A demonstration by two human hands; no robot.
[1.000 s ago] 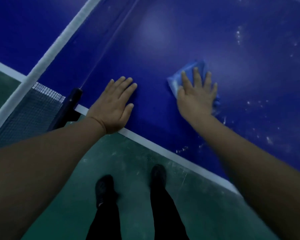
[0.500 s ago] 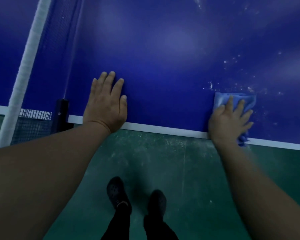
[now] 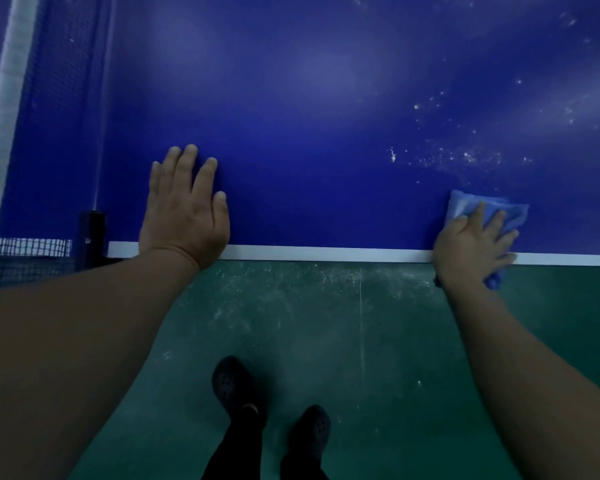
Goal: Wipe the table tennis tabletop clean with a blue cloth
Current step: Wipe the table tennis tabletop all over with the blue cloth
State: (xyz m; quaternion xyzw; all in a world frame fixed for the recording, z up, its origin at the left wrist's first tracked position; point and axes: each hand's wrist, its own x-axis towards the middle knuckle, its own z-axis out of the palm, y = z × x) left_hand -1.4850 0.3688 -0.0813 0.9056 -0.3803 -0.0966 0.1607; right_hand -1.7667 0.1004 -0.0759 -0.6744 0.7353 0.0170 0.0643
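Note:
The dark blue table tennis tabletop (image 3: 326, 116) fills the upper half of the head view, with a white line (image 3: 326, 253) along its near edge. My right hand (image 3: 471, 249) presses a light blue cloth (image 3: 465, 206) flat against the tabletop at the near edge, fingers spread over it; a corner of the cloth hangs over the edge. My left hand (image 3: 184, 209) rests flat on the tabletop near the net, fingers straight. White specks and smears (image 3: 465, 155) lie on the surface just beyond the cloth.
The net (image 3: 32, 251) with its white top band (image 3: 4, 109) and black post clamp (image 3: 91, 237) stands at the left. Below the table edge lies a scuffed green floor (image 3: 326, 323), with my two dark shoes (image 3: 236, 386) on it.
My right hand has dragged the cloth from the middle of the tabletop rightward and back to the near edge. The left hand stays planted near the net; the view has swung.

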